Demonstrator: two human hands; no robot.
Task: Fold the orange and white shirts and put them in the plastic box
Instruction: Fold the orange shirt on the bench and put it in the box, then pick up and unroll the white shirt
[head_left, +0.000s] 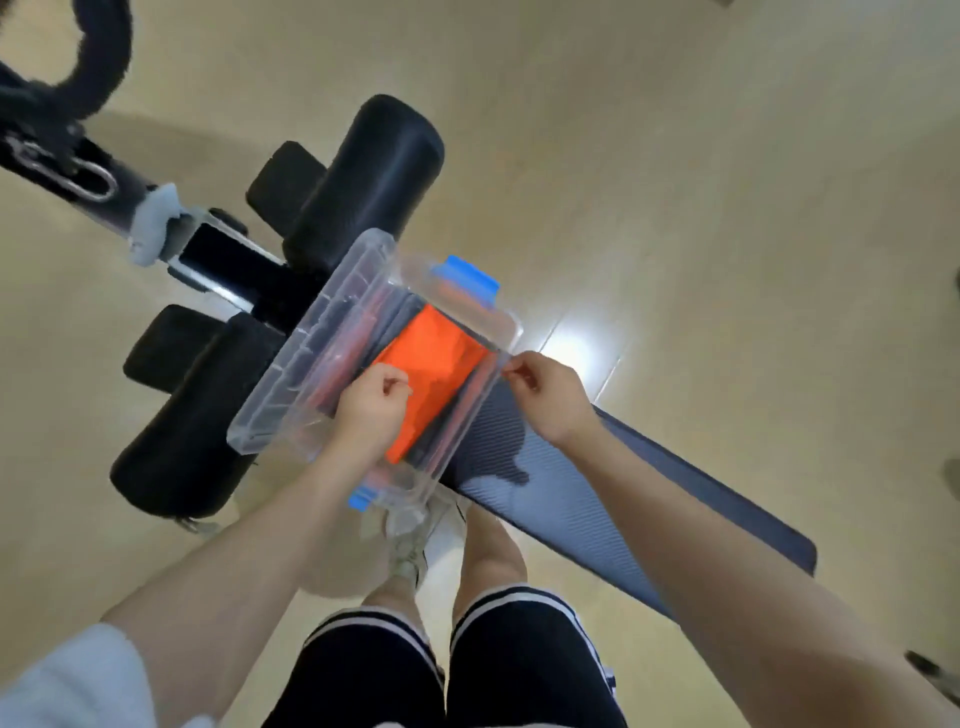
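Orange shirt (431, 364) was pressed into the plastic box (332, 317) by the left hand's (370, 410) curled fingers; the right hand (545, 389) pinched the rim (box could tip off the bench (623, 509)).

The plastic box (332, 332) is clear, glossy plastic with 2 opaque blue plastic latches (470, 275), and the orange shirt (431, 358) inside it is matt cloth creased into folds. The bench pad (597, 499) under the box has a dark, finely ribbed, slightly shiny cover, while the black rollers (374, 171) at its far end look like matt foam. The floor (675, 182) is pale, smooth and glossy, and a metal clip (96, 182) gleams near the top left corner.
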